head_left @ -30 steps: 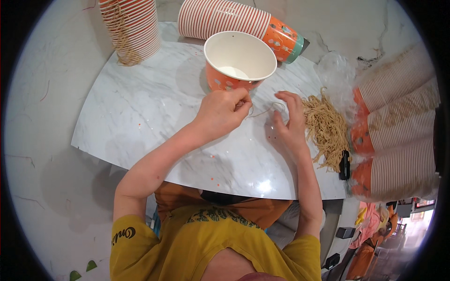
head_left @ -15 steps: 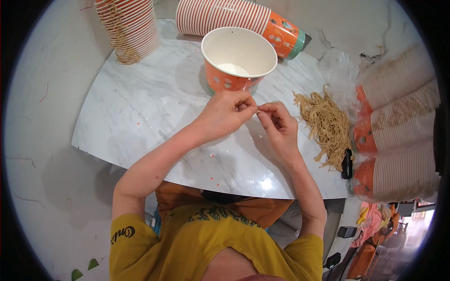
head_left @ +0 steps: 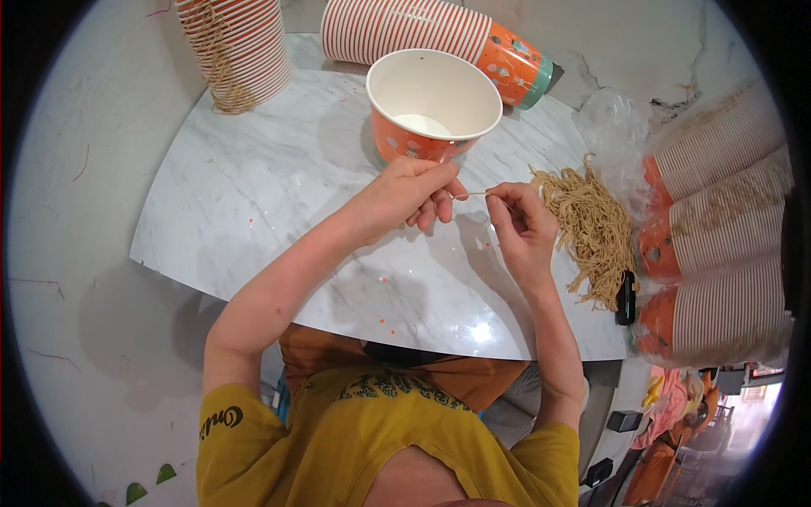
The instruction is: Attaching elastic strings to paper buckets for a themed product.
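Between my two hands a short tan cord is stretched over the table. My left hand, close against the front of a paper bowl, has its fingers closed on one end. The other end is pinched between thumb and fingertips of my right hand. The orange paper bowl stands upright with its white inside showing; my left hand covers the lower part of its front. Beside my right hand lies a loose heap of tan cords.
A tall stack of paper bowls with cords hanging on it stands at the far left. Another stack lies on its side behind the bowl. Plastic-wrapped stacks line the right, near a small black object. The marble-patterned table has a curved edge.
My hands have drawn apart, the right one moving right and slightly down, and the cord now shows taut between them. My left fingers have turned, with the lower ones hanging down.
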The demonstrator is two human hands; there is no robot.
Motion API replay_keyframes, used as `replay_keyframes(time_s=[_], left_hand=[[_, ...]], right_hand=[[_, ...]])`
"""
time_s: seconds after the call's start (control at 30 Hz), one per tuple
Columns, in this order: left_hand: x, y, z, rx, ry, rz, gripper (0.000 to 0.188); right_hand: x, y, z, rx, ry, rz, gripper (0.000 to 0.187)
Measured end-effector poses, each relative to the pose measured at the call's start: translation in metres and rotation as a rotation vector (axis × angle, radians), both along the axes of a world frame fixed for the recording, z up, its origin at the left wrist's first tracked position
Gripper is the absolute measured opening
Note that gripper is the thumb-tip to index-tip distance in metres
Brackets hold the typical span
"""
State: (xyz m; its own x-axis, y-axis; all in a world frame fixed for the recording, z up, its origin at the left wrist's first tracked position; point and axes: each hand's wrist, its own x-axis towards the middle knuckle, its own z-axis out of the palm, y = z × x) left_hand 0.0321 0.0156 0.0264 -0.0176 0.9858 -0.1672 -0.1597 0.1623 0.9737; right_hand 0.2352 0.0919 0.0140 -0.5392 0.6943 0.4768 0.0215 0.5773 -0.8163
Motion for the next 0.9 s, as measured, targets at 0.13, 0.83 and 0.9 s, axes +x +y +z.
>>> replay_keyframes(time_s=[0.13,0.83,0.9], left_hand=[[-0.001,-0.001,0.002,0.003,-0.029,-0.059,0.034],[0.009,-0.007,-0.003,0.292,0.505,0.108,0.016],[0.006,-0.005,-0.003,0.275,0.516,0.112,0.017]], right_hand=[[-0.001,0.001,-0.003,-0.022,0.025,0.015,0.005],[-0.019,-0.010,-0.019,-0.143,-0.033,0.197,0.039],[-0.019,-0.009,-0.016,-0.073,-0.087,0.153,0.033]])
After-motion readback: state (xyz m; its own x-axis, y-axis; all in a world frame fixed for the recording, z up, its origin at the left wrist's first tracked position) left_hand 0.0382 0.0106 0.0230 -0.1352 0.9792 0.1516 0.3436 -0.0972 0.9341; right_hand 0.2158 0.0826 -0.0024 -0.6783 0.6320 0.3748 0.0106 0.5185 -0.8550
